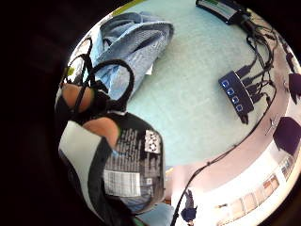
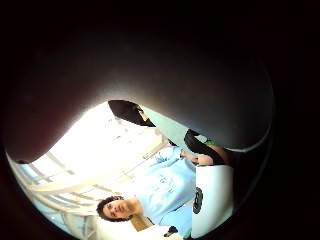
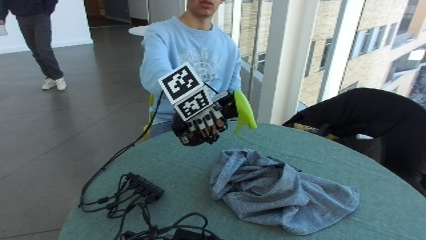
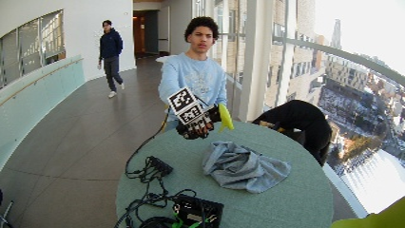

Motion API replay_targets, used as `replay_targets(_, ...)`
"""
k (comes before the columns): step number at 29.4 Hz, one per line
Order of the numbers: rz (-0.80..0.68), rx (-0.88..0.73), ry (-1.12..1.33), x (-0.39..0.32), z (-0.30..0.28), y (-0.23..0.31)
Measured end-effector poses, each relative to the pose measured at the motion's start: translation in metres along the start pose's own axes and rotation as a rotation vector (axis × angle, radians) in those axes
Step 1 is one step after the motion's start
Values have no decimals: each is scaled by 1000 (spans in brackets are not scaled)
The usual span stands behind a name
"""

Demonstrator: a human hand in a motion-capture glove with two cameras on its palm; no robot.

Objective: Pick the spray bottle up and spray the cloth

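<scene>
Holding the bottle point(image 3: 233, 111) up in the air, the gloved right hand point(image 3: 200, 122) has its fingers curled around it, above the far edge of the table point(image 3: 373, 180). The table is round with a green top. A grey cloth point(image 3: 276, 192) lies crumpled in the table's middle. A black box point(image 3: 143, 186) with wires sits near the table's side. Tall windows stand behind the table.

An upper-floor corridor of an office or campus building: tall floor-to-ceiling windows point(image 4: 278, 52) with white frames overlook neighbouring city buildings, beyond the gloved fingers point(image 3: 203, 126). A long, dark polished floor point(image 4: 70, 142) runs past a curved pale-green glass balustrade point(image 4: 38, 95). Below the fingers stands a round teal-topped counter point(image 4: 297, 199) carrying a black multi-port cable hub point(image 3: 143, 186).
</scene>
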State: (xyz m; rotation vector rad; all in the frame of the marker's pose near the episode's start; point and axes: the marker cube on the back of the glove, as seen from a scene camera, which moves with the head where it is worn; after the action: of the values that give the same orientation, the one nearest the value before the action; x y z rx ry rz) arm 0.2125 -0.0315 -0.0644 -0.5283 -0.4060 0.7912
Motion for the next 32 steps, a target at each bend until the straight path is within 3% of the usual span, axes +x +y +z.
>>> replay_targets(10,-73,21,-16,-21,13,1)
replay_targets(21,-413,151,-182,-95,51,11)
replay_targets(32,-685,263,-460,-195,150,3)
